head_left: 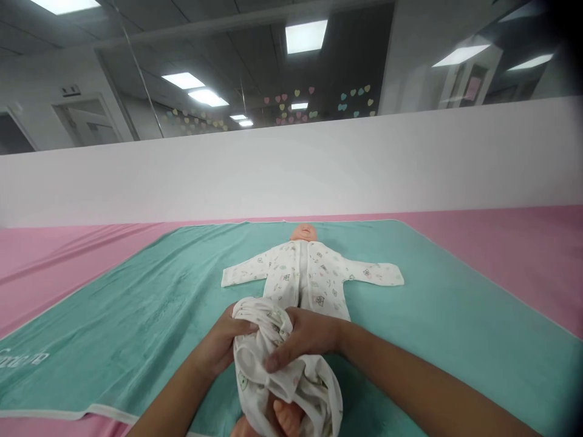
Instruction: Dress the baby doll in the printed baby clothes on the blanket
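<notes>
A baby doll (303, 232) lies on its back, head away from me, in a white printed jacket (325, 273) with both sleeves spread wide. Over its lower body is a bunched pair of white printed baby pants (319, 388). My left hand (230, 340) grips the gathered cloth on its left side, thumb on top. Across from it, my right hand (303, 340) is closed on the right side of the same bunch, its thumb pressing the fabric. A doll's foot (288, 417) shows below the cloth at the bottom; the rest of the legs is mostly hidden.
Under the doll is a teal blanket (446, 321) with a pale edge, spread over a pink surface (510, 261). A low white wall (282, 173) runs behind, with glass above it bearing heart stickers (291, 106).
</notes>
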`<state>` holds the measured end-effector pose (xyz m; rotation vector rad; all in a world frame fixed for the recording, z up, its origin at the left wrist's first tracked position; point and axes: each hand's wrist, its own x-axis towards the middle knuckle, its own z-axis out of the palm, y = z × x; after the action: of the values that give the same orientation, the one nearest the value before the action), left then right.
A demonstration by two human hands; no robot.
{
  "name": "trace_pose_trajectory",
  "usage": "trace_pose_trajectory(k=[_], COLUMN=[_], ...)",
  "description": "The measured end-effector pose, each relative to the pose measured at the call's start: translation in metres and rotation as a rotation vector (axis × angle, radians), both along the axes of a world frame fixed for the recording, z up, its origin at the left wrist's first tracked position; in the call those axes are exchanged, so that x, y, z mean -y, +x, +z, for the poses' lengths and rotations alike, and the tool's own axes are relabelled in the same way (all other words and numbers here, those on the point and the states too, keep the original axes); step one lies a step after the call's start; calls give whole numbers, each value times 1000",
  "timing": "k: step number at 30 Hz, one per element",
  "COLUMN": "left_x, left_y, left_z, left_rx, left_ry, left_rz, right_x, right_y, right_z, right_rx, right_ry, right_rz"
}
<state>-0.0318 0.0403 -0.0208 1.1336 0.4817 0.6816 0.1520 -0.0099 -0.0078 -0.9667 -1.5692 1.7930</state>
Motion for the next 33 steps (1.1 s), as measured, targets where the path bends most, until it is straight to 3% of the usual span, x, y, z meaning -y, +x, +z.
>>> trace_pose_trajectory(k=[3,8,12,14,16,20,22,24,27,30,33], left_x=[1,4,6,10,18,43,55,65,78,88,91], left_y=[1,4,3,0,-3,-5,-1,5,12,15,16], left_z=[0,2,3,7,16,37,43,49,62,75,78], left_rx=[53,19,-38,-125,-283,-689,-829,-910,-898,-837,-834], left_ry=[-32,-18,43,109,254,730,911,983,924,737,672], left_rz=[-9,-185,-224,-179,-26,281,317,317,243,129,143], right_x=[-1,-3,-1,0,1,1,4,8,14,16,17], right_y=[-1,-1,-3,-5,-8,-11,-11,-10,-6,-2,1], right_z=[-3,-11,-9,-9,-11,-11,-7,1,11,15,13], right_rx=[-111,-446,-313,-186,-100,-38,-31,-59,-214,-361,-421], right_ry=[-8,-24,-45,-17,32,146,184,194,164,124,70], right_rz=[-40,-93,-124,-181,-213,-168,-112,-45,20,100,176])
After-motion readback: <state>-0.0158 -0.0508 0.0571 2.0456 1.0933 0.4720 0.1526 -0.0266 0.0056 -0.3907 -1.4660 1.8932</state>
